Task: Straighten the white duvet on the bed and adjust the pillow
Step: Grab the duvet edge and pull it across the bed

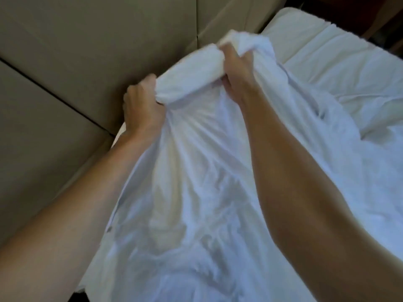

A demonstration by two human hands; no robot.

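Observation:
The white duvet [192, 192] fills the middle of the head view, crumpled and lifted off the bed. My left hand [141, 105] is clenched on a bunched end of the duvet at the left. My right hand [234, 70] grips the same rolled edge a little farther up and to the right. Between the two hands the fabric forms a thick roll. The bed [340, 68] with its white sheet lies to the right, beneath the duvet. I cannot pick out a pillow.
Large beige floor tiles [65, 51] with dark joints run along the left side of the bed. Dark furniture [370, 16] stands beyond the bed's far corner at top right.

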